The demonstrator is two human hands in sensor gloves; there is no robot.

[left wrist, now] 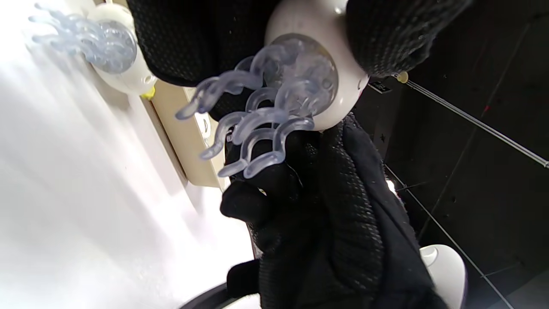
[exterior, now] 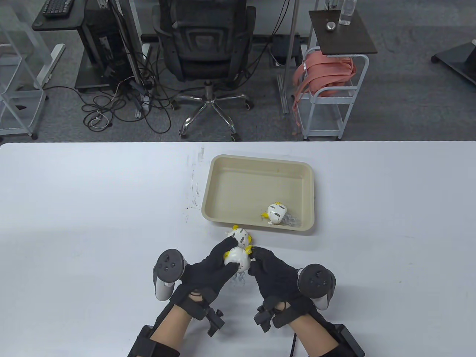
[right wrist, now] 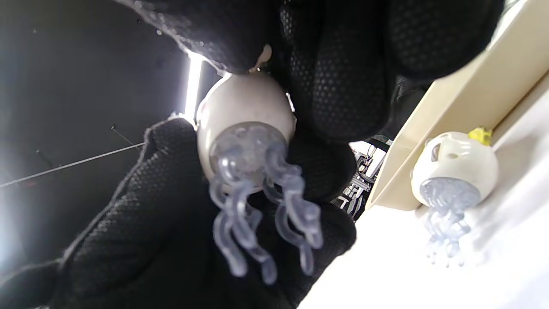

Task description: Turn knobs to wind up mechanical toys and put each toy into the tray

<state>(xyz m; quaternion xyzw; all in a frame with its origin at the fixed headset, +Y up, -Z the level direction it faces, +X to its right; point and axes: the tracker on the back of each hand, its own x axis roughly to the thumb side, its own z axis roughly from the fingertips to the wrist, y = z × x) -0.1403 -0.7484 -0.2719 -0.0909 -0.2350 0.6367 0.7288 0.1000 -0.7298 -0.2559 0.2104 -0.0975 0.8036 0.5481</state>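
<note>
Toy [exterior: 277, 212] number one sits in the tray [exterior: 223, 193]; left hand [exterior: 212, 267] grips another [exterior: 237, 259], right hand [exterior: 271, 273] pinching its knob; a third [exterior: 240, 235] waits just beyond the fingers.

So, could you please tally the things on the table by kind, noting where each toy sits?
Jellyfish wind-up toys: 3 (one in the tray, one on the table beside the tray, one held between the left hand and right hand at)
Beige tray: 1
Total: 4
</note>
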